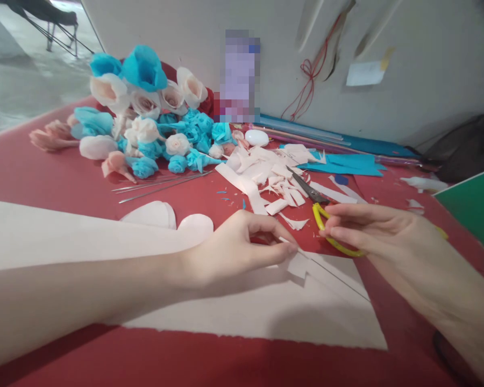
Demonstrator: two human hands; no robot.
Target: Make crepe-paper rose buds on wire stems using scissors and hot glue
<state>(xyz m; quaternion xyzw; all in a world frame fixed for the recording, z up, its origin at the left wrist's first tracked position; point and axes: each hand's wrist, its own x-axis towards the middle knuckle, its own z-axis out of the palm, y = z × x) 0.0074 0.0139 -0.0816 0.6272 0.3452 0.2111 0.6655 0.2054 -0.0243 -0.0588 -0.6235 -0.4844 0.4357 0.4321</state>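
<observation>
Between the thumb and fingers of my left hand (pixel 246 247) is a small pale paper strip (pixel 296 267), together with a thin wire (pixel 339 276) that slants down to the right. The fingertips partly hide where the strip and wire meet. My right hand (pixel 387 236) has its thumb and fingers closed at the yellow handle of the scissors (pixel 315 215). Their dark blades point up and left, toward a heap of pale paper scraps (pixel 262 166). Beneath both hands lies a large pale paper sheet (pixel 226 317) on the red tabletop (pixel 210 357).
Blue, white and pink paper flowers (pixel 145 118) are piled at the back left. Several loose wires (pixel 165 185) and rounded paper petals (pixel 196 226) lie in front of them. Folded blue paper (pixel 347 164) lies behind the scissors. A green board (pixel 476 209) stands at the right edge.
</observation>
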